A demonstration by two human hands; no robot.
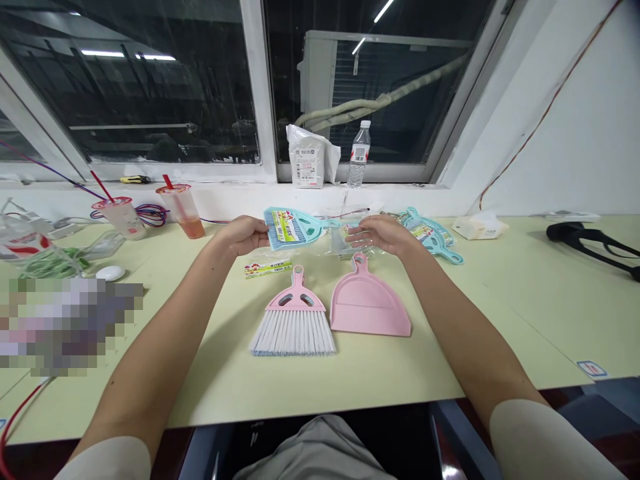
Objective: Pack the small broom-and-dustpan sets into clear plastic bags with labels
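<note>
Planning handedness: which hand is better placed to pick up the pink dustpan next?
Probably right: the right hand is open near the pink dustpan, while the left hand holds the light-blue brush set.

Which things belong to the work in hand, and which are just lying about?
Work in hand, seemingly:
turquoise plastic dustpan with brush, in the left hand
pink plastic dustpan
pink brush with white bristles
other turquoise plastic dustpans

Just lying about:
clear plastic water bottle
two plastic cups with red straws
white oval mouse
</note>
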